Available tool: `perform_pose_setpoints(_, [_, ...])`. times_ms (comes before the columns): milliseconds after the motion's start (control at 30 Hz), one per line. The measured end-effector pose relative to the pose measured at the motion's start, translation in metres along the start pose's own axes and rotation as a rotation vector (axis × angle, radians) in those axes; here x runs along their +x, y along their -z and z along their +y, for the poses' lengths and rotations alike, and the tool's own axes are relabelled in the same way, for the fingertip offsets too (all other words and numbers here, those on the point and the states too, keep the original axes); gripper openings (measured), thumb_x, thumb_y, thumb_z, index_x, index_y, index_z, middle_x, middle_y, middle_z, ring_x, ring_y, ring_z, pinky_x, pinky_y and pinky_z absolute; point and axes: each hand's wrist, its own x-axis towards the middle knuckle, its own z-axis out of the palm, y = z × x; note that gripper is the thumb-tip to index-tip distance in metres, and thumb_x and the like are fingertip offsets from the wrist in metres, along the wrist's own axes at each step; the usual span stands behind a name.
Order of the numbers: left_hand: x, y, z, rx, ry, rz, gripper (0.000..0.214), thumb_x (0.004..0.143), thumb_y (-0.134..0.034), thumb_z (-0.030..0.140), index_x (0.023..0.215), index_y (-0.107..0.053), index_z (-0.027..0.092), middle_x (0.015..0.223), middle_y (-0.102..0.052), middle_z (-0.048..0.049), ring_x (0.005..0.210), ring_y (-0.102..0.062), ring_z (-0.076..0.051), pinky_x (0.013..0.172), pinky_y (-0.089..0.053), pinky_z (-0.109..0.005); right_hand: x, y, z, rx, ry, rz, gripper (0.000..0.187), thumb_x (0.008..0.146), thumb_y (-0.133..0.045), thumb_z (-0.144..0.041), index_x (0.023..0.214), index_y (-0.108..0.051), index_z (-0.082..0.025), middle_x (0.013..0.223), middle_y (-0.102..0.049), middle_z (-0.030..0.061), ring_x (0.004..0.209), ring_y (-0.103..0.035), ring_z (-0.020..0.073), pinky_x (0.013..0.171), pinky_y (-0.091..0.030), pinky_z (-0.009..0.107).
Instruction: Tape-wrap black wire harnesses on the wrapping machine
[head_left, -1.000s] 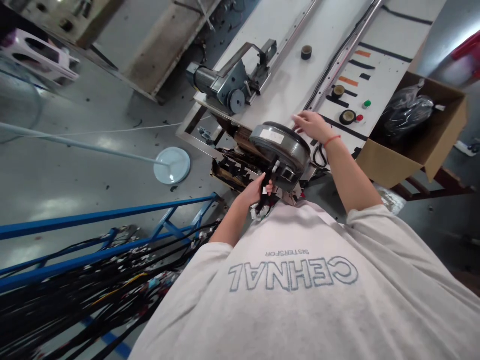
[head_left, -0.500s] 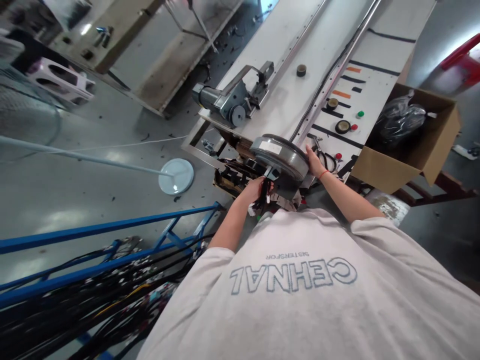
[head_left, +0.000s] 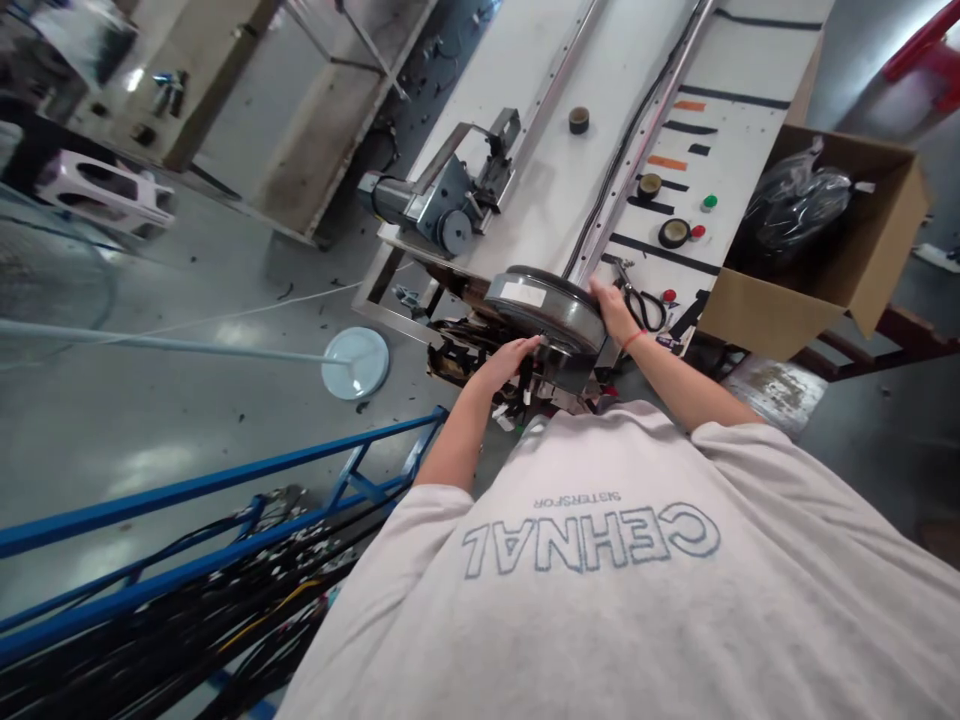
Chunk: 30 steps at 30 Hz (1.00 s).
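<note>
A round grey hub motor (head_left: pixel 546 308) with a black rim and a white label stands at the near end of a long white workbench (head_left: pixel 540 180). My left hand (head_left: pixel 504 365) presses against its near left side, fingers stretched along it, just above a bundle of black wires with white connectors (head_left: pixel 517 402). My right hand (head_left: pixel 613 310) grips the motor's right edge, a red band on the wrist.
On the bench lie scissors (head_left: pixel 637 300), tape rolls (head_left: pixel 673 233), coloured buttons and a grey motor-driven fixture (head_left: pixel 442 200). An open cardboard box (head_left: pixel 817 270) with a black bag stands right. A blue rack (head_left: pixel 187 500) of black wire harnesses is at my left, beside a white fan base (head_left: pixel 355 362).
My right hand came off the bench top and took the motor's right edge. My left hand let go of the wire bundle and moved up onto the motor's side.
</note>
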Motion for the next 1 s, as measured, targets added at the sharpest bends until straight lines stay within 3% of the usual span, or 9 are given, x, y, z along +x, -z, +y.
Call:
perform_pose_setpoints(133, [-0.010, -0.003, 0.008, 0.454, -0.304, 0.144, 0.027, 0.075, -0.076, 0.039, 0.072, -0.064, 0.016, 0.068, -0.065, -0.0046, 0.068, -0.059, -0.020, 0.066, -0.042, -0.027, -0.038, 0.020, 0.031, -0.609, -0.105, 0.255, 0.028, 0.091, -0.049, -0.032, 0.106, -0.065, -0.015, 0.113, -0.065, 0.0163, 0.113, -0.055, 0.0311, 0.098, -0.044, 0.044])
perform_pose_setpoints(233, [-0.015, 0.014, 0.012, 0.590, -0.386, 0.262, 0.023, 0.080, -0.072, 0.038, 0.079, -0.067, 0.015, 0.075, -0.068, -0.0080, 0.072, -0.062, -0.023, 0.067, -0.043, -0.028, -0.052, 0.038, 0.034, -0.838, -0.337, 0.286, 0.042, 0.077, -0.061, -0.016, 0.117, -0.059, -0.008, 0.121, -0.059, 0.0242, 0.115, -0.055, 0.0363, 0.097, -0.046, 0.048])
perform_pose_setpoints(333, [-0.016, 0.044, 0.014, 0.649, -0.359, 0.359, 0.028, 0.085, -0.066, 0.042, 0.088, -0.069, 0.014, 0.078, -0.069, -0.0096, 0.075, -0.063, -0.024, 0.069, -0.045, -0.028, -0.070, 0.060, 0.025, -0.615, -0.533, 0.185, 0.030, 0.073, -0.065, -0.016, 0.102, -0.062, -0.011, 0.100, -0.066, 0.0172, 0.097, -0.063, 0.0316, 0.087, -0.051, 0.043])
perform_pose_setpoints(467, [-0.015, 0.069, 0.015, 0.710, -0.248, 0.201, 0.035, 0.092, -0.055, 0.043, 0.105, -0.069, 0.013, 0.083, -0.072, -0.0079, 0.077, -0.065, -0.021, 0.075, -0.048, -0.027, -0.109, 0.058, -0.012, 0.054, -0.266, -0.189, 0.031, 0.075, -0.073, -0.037, 0.093, -0.059, -0.016, 0.090, -0.066, 0.0078, 0.084, -0.064, 0.0219, 0.079, -0.054, 0.035])
perform_pose_setpoints(567, [-0.016, 0.069, 0.016, 0.734, -0.279, 0.197, 0.035, 0.093, -0.052, 0.037, 0.114, -0.067, 0.013, 0.102, -0.073, -0.0095, 0.091, -0.065, -0.021, 0.086, -0.048, -0.027, -0.118, 0.014, -0.045, 0.423, -0.155, -0.723, 0.057, 0.074, -0.067, -0.070, 0.089, -0.061, -0.016, 0.092, -0.068, 0.0091, 0.087, -0.066, 0.0217, 0.080, -0.054, 0.035])
perform_pose_setpoints(667, [-0.017, 0.065, 0.019, 0.740, -0.339, 0.218, 0.033, 0.092, -0.054, 0.036, 0.112, -0.066, 0.012, 0.107, -0.072, -0.0110, 0.095, -0.065, -0.022, 0.088, -0.047, -0.028, -0.096, -0.046, -0.059, 0.603, -0.407, -1.062, 0.080, 0.072, -0.038, -0.093, 0.082, -0.060, -0.017, 0.088, -0.070, 0.0124, 0.080, -0.068, 0.0227, 0.069, -0.056, 0.034])
perform_pose_setpoints(800, [-0.012, 0.068, 0.018, 0.729, -0.330, 0.218, 0.028, 0.092, -0.051, 0.039, 0.092, -0.065, 0.014, 0.093, -0.070, -0.0107, 0.087, -0.062, -0.023, 0.081, -0.045, -0.030, -0.071, -0.077, -0.058, 0.455, -0.626, -0.827, 0.075, 0.075, -0.035, -0.092, 0.065, -0.051, -0.019, 0.057, -0.063, 0.0075, 0.048, -0.057, 0.0141, 0.039, -0.040, 0.022])
perform_pose_setpoints(867, [-0.007, 0.072, 0.014, 0.613, -0.231, 0.139, 0.032, 0.094, -0.046, 0.041, 0.078, -0.059, 0.016, 0.078, -0.064, -0.0073, 0.073, -0.057, -0.019, 0.073, -0.044, -0.030, -0.081, -0.059, -0.057, 0.426, -0.577, -0.851, 0.071, 0.079, -0.039, -0.087, 0.064, -0.049, -0.019, 0.051, -0.059, 0.0046, 0.040, -0.051, 0.0111, 0.035, -0.035, 0.020])
perform_pose_setpoints(1000, [0.001, 0.075, 0.007, 0.192, 0.043, -0.080, 0.037, 0.097, -0.040, 0.040, 0.068, -0.045, 0.019, 0.060, -0.047, -0.0001, 0.051, -0.040, -0.012, 0.055, -0.037, -0.025, -0.124, -0.003, -0.049, 0.560, -0.450, -0.973, 0.071, 0.078, -0.040, -0.088, 0.071, -0.052, -0.018, 0.065, -0.067, 0.0074, 0.045, -0.059, 0.0139, 0.041, -0.046, 0.023])
